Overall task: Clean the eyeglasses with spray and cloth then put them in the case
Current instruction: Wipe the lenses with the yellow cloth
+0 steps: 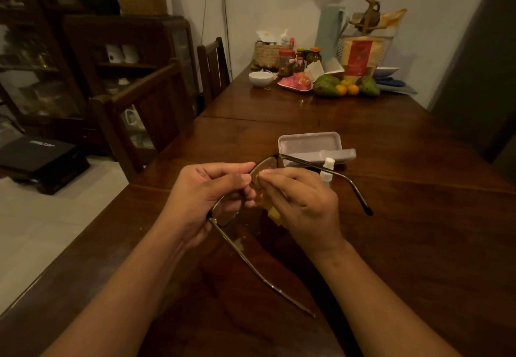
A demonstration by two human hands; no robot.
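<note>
Left hand [203, 200]: grips thin dark metal-framed eyeglasses [268, 166]
Right hand [301, 203]: pinches yellow cloth [272, 211], apparently wiping lens
Next: grey open case [310, 147]

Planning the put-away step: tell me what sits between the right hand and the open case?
In the head view, the small white spray bottle stands between the right hand and the open case, crossed by the eyeglasses temple.

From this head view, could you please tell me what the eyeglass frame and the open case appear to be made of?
Eyeglasses: thin, dark arms with a slight sheen, probably metal. Case: pale grey, matte, stiff moulded shell, likely plastic or covered board.
</note>
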